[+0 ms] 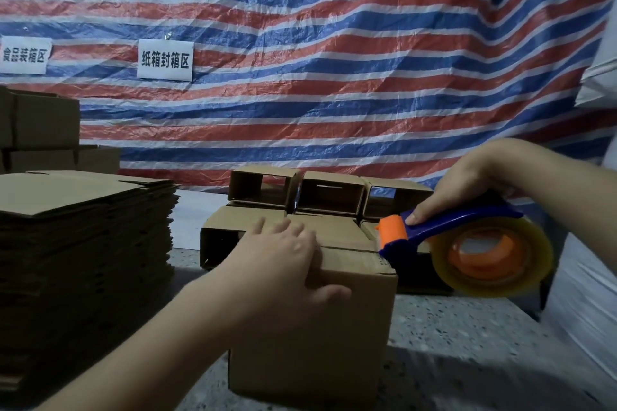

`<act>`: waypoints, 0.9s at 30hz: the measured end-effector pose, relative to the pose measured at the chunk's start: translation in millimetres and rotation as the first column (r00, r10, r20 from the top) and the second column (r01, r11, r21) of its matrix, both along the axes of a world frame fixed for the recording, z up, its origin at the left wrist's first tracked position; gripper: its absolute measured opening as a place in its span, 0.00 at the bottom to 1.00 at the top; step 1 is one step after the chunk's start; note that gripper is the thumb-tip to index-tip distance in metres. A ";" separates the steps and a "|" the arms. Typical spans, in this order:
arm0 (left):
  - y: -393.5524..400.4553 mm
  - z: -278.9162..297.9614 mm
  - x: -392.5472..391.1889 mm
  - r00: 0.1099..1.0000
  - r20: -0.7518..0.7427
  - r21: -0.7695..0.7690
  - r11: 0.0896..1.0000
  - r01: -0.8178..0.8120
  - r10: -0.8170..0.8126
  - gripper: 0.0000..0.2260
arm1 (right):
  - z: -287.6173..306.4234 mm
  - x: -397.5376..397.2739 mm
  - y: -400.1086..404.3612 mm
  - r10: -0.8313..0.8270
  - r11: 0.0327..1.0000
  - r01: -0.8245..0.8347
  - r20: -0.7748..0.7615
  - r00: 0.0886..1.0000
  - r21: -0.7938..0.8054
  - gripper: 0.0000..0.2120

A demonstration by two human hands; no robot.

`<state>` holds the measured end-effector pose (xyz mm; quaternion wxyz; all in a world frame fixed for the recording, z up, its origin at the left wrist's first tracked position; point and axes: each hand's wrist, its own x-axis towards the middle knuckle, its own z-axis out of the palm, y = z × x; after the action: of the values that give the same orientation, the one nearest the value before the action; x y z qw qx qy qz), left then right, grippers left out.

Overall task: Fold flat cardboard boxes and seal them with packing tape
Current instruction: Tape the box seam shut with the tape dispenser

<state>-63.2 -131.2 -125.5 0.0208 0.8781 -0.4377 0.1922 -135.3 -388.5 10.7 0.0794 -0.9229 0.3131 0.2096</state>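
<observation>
2 hands: left hand [287, 253] flat on box [317, 327]; right hand [467, 183] grips tape dispenser [467, 243].

A makeshift packing area in a warehouse — striped tarp [334, 43] hung as backdrop, paper zone signs [166, 59] taped on it, flat cardboard [83, 227] stacked high, folded boxes [293, 193] piled on speckled floor [467, 327]
</observation>
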 end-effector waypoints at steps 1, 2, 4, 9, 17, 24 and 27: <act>-8.5 0.7 -4.3 0.999 0.018 -0.010 0.999 0.034 -0.034 0.43 | 1.3 3.4 -1.3 0.000 1.000 0.000 -0.047 0.999 -0.010 0.47; -20.5 1.8 -7.7 0.997 0.024 -0.055 0.996 0.073 -0.072 0.45 | 2.3 1.4 1.6 -0.010 1.000 0.009 -0.045 0.999 -0.018 0.47; -42.5 0.6 -19.8 0.989 -0.044 -0.092 0.986 0.140 -0.144 0.44 | 0.5 0.0 1.6 -0.028 1.000 0.028 -0.016 0.999 0.005 0.47; -58.1 -17.3 -22.0 0.994 0.039 -0.070 0.992 0.103 -0.100 0.33 | -6.4 -2.2 -10.1 -0.035 0.999 0.034 0.031 0.999 0.034 0.43; -55.7 -19.9 -20.8 0.991 0.045 -0.120 0.984 0.129 -0.125 0.33 | 13.1 -27.9 -36.6 -0.033 0.999 0.033 0.074 0.997 0.005 0.53; -56.3 -19.1 -23.5 0.987 0.058 -0.117 0.981 0.156 -0.150 0.32 | -38.6 -8.0 -0.2 0.050 0.954 -0.082 -0.117 0.992 -0.288 0.37; -54.8 -18.5 -23.8 0.985 0.072 -0.132 0.977 0.165 -0.156 0.32 | -72.6 -17.4 1.1 0.067 0.896 -0.168 -0.248 0.966 -0.412 0.38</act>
<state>-87.0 -186.0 -144.1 0.0831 0.8301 -0.4932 0.2466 -152.7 -387.5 -61.9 -0.1752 -0.9047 0.3021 0.2441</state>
